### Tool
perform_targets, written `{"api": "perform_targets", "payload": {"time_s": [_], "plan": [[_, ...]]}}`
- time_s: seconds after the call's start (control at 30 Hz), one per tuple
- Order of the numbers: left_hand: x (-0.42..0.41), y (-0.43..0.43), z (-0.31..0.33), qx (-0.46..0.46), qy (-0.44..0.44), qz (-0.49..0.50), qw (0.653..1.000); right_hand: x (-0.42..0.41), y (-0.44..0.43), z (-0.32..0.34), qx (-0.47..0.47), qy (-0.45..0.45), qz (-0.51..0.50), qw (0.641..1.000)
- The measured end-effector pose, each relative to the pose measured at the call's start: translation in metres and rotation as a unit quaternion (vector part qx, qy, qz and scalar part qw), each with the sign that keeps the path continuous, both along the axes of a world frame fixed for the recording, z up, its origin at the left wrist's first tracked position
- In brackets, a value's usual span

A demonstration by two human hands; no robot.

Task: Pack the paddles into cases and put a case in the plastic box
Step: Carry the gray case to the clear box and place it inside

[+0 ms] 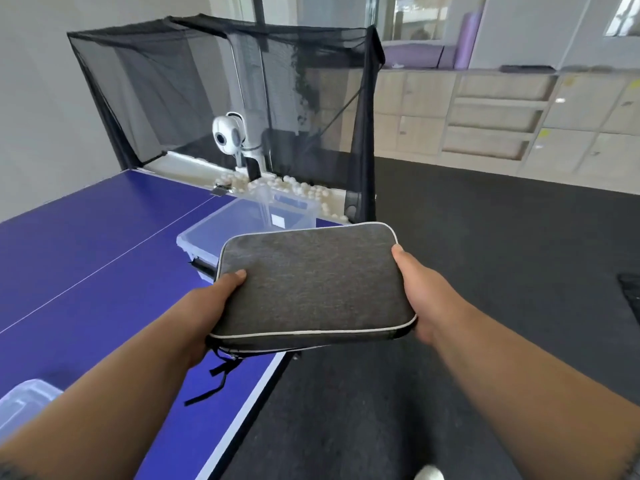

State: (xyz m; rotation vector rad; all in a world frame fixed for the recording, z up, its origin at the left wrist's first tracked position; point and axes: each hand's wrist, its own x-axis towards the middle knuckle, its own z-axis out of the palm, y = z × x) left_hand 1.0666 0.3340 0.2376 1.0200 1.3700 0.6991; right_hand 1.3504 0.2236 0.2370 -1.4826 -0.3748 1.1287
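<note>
Both hands are clamped on a grey case (311,289), the left hand (211,299) gripping its near left corner with the thumb on top, the right hand (420,299) gripping its right edge the same way, so the case hangs level in the air between them with a black strap dangling beneath. It looks zipped shut, so I'd guess a paddle is already inside, though none shows. Just beyond the hands, partly hidden by the case, sits the clear plastic box (242,220) with its top open and nothing visible in it; dropping the case in seems to be what's left. Whether other paddles or cases still wait, I cannot tell. A second clear bin (24,400) peeks in by the left forearm. All this is at the corner of a blue tabletop (86,244) with white lines; past the box stand a white ball machine (230,136), loose white balls and a black catch net (166,84). Right of the hands is dark carpet (485,254), with pale cabinets (491,116) along the far wall.
</note>
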Motion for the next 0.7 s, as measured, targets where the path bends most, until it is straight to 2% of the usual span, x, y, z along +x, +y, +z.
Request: {"api": "perform_targets", "payload": {"time_s": [0.33, 0.53, 0.7], "plan": [[0.090, 0.083, -0.002, 0.021, 0.006, 0.183, 0.983, 0.105, 0.190, 0.018, -0.004, -0.055, 0.167, 0.984], [0.091, 0.128, -0.010, 0.018, 0.000, 0.284, 0.959, 0.097, 0.301, 0.023, -0.035, -0.099, 0.259, 0.960], [0.084, 0.203, -0.019, 0.014, -0.023, 0.320, 0.947, 0.084, 0.399, 0.021, 0.001, -0.131, 0.351, 0.927]]}}
